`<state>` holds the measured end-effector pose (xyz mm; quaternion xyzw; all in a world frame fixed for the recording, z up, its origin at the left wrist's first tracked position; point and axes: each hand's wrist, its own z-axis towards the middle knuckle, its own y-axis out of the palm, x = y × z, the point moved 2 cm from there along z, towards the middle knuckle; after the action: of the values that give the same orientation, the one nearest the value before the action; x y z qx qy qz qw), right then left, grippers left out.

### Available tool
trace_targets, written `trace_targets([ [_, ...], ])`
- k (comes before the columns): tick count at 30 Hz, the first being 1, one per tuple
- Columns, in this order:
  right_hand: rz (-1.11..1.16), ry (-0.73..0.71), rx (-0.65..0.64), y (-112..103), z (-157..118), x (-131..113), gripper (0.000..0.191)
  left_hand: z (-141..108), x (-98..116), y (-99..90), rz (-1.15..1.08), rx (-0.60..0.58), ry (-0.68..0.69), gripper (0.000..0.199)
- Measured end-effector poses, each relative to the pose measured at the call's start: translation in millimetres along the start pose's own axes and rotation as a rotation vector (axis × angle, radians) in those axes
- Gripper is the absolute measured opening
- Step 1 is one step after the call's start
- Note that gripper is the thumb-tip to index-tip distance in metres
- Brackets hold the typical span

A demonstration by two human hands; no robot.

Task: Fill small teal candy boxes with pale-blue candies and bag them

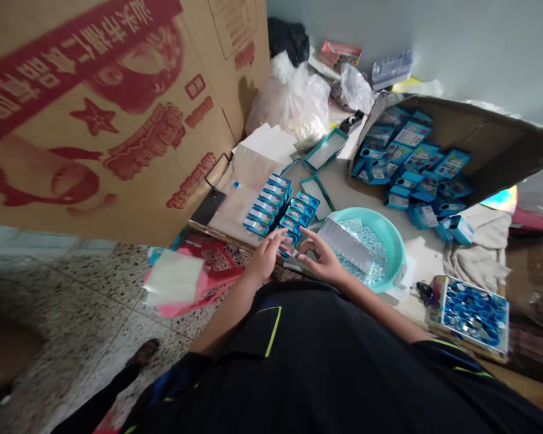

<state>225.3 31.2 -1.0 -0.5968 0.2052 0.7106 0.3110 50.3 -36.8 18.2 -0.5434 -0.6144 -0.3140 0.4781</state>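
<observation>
Right, both hands are together at the bench's near edge, just in front of the small blue packs. Left hand (266,256): fingers bent toward the thumb, tips right by the near end of the right-hand row (301,216) — too small to tell if it pinches anything. Right hand (321,256): forefinger stretched out, thumb well off it, other fingers curled; grip on anything, can't tell. Packs stand in two rows near the left part of the bench (339,188), the left-hand row (268,205) set slightly farther back. Just right of the hands, a turquoise basin (397,244) of pale pellets (377,241), clear ribbed tray (347,244) lying tilted across it. Behind the rows, a blue-edged box (326,149), white inside. Toward the far right, a carton (493,150) on its side, blue boxes (407,160) heaped inside and spilling out the front — near right corner has a white container (438,301) full of blue discs (475,313). Big printed carton (163,90) at the left edge; knotted plastic bag (294,99) at the back.
</observation>
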Motion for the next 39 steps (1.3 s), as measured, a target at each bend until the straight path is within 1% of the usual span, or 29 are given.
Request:
trace_targets([
  [2, 0.006, -0.056, -0.042, -0.6, 2.5, -5.8, 0.062, -4.7, -0.1, 4.4, -0.09, -0.044, -0.02, 0.056],
  [3, 0.003, -0.059, -0.056, -1.4, 4.4, -8.3, 0.061, -6.4, 0.2, 6.4, -0.108, -0.051, -0.008, 0.052],
  [4, -0.002, -0.049, -0.065, -2.3, 6.4, -10.3, 0.059, -7.7, 0.7, 7.7, -0.105, -0.03, 0.019, 0.048],
  [7, -0.031, 0.015, -0.045, -4.5, 11.8, -10.4, 0.056, -8.2, 2.0, 7.7, -0.001, 0.143, 0.135, 0.033],
  [9, -0.062, 0.078, -0.001, -4.2, 13.0, -2.8, 0.053, -5.0, 2.0, 5.7, 0.084, 0.217, 0.192, 0.029],
  [11, -0.069, 0.161, 0.032, -1.7, 12.1, 11.0, 0.052, 1.6, 1.6, 3.6, 0.24, 0.212, 0.255, 0.026],
  [13, -0.059, 0.239, 0.05, 1.7, 10.1, 27.9, 0.056, 10.6, 0.5, 2.1, 0.489, 0.195, 0.31, 0.021],
  [15, -0.049, 0.297, 0.074, 4.2, 8.9, 44.5, 0.061, 20.6, -1.9, 2.0, 0.725, 0.188, 0.339, 0.016],
  [16, -0.045, 0.316, 0.092, 4.9, 9.0, 51.9, 0.063, 25.3, -3.4, 2.5, 0.802, 0.188, 0.348, 0.015],
  [18, -0.027, 0.33, 0.133, 5.2, 11.0, 64.2, 0.072, 32.5, -6.0, 3.8, 0.873, 0.198, 0.38, 0.013],
  [22, 0.062, 0.299, 0.163, 7.4, 17.5, 81.1, 0.095, 38.5, -10.0, 1.2, 0.9, 0.238, 0.454, 0.016],
  [24, 0.108, 0.281, 0.157, 9.9, 18.9, 87.9, 0.102, 40.4, -11.7, -3.8, 0.879, 0.233, 0.462, 0.016],
  [26, 0.144, 0.267, 0.172, 12.6, 18.1, 95.0, 0.104, 43.5, -12.9, -9.5, 0.833, 0.21, 0.451, 0.013],
  [28, 0.176, 0.26, 0.208, 15.3, 16.0, 102.6, 0.104, 47.7, -13.6, -14.2, 0.778, 0.183, 0.417, 0.009],
  [30, 0.201, 0.27, 0.257, 18.2, 14.3, 110.5, 0.102, 51.7, -14.0, -16.9, 0.738, 0.168, 0.382, 0.01],
  [32, 0.218, 0.293, 0.315, 21.1, 14.2, 117.6, 0.103, 54.3, -14.7, -18.0, 0.712, 0.184, 0.361, 0.016],
  [35, 0.188, 0.311, 0.397, 23.4, 14.4, 124.7, 0.107, 54.9, -17.4, -19.1, 0.704, 0.235, 0.383, 0.022],
  [37, 0.081, 0.273, 0.445, 18.9, 10.7, 125.4, 0.1, 53.6, -20.2, -20.3, 0.726, 0.265, 0.432, 0.029],
  [39, -0.129, 0.184, 0.488, 5.1, 1.7, 121.4, 0.079, 51.2, -22.7, -21.5, 0.75, 0.28, 0.515, 0.035],
])
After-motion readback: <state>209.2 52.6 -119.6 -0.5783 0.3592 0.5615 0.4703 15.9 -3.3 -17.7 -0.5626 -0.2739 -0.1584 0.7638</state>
